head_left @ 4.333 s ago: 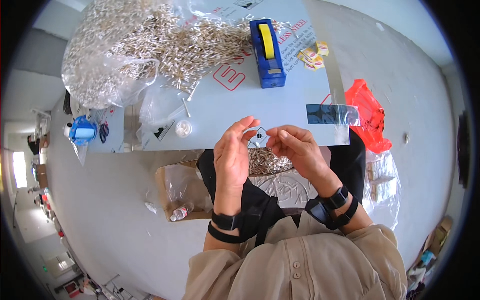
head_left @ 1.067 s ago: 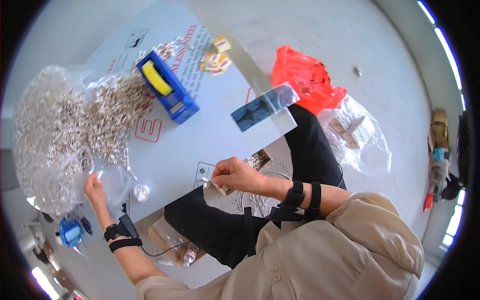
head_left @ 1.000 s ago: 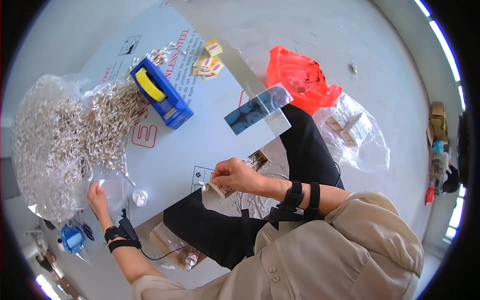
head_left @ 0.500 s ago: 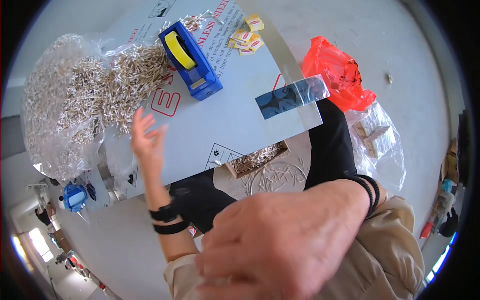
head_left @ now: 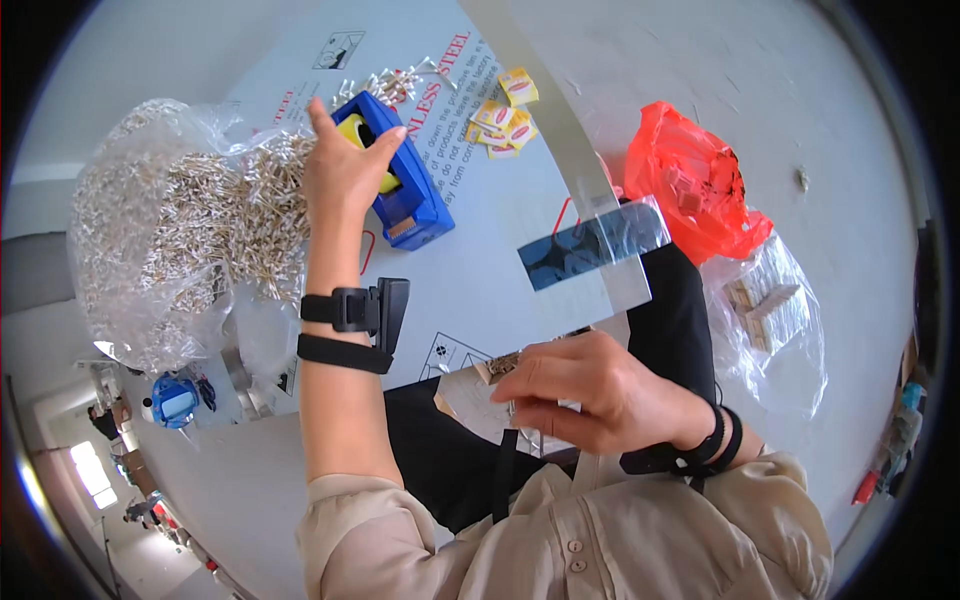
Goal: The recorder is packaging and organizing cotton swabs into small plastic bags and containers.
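Observation:
My left hand [head_left: 345,170] reaches over the left side of a blue tape dispenser [head_left: 425,215] with a yellow core, its thumb and a finger spread apart. Whether it touches the dispenser I cannot tell. Left of it, a large heap of cotton swabs [head_left: 215,215] lies in and spills from a clear plastic bag [head_left: 115,290]. More loose swabs [head_left: 395,85] lie beyond the dispenser. My right hand [head_left: 590,390] hovers over my lap by the table's near edge, fingers curled together; what they hold, if anything, does not show clearly.
Small yellow-and-white packets [head_left: 505,120] lie right of the dispenser. A dark strip under clear tape [head_left: 590,245] crosses the table's right corner. Beyond are a red plastic bag [head_left: 690,185] and a clear bag of white bundles [head_left: 770,310]. An open box of swabs [head_left: 500,368] is partly hidden below the edge.
My left hand has moved away from me, from the table's near left to the dispenser. My right hand has dropped away from close before the camera to above my lap. The view has shifted slightly.

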Action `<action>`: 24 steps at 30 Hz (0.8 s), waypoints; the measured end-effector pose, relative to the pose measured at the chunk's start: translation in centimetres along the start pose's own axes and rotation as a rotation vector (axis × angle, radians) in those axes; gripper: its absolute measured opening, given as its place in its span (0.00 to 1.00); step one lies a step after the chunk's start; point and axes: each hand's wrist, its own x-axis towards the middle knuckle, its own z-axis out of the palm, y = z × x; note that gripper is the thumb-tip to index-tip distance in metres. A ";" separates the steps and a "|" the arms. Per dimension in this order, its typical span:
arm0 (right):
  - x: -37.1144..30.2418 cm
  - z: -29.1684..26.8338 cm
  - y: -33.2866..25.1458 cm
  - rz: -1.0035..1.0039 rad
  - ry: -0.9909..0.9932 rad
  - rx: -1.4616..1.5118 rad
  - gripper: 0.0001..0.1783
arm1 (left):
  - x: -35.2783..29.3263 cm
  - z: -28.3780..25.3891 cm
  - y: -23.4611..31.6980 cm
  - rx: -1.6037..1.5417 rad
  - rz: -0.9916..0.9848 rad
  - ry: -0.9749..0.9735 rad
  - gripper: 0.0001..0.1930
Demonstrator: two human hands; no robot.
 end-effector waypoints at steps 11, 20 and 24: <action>-3.7 0.9 4.0 0.652 0.240 0.289 0.05 | 1.9 2.5 0.3 0.091 -0.180 -0.058 0.54; -2.4 1.2 4.2 0.673 0.216 0.225 0.05 | 0.5 -0.1 -1.3 -0.123 -0.180 -0.025 0.51; -2.1 2.0 3.7 0.646 0.219 0.246 0.05 | -1.9 -2.6 -1.9 -0.269 -0.157 0.001 0.50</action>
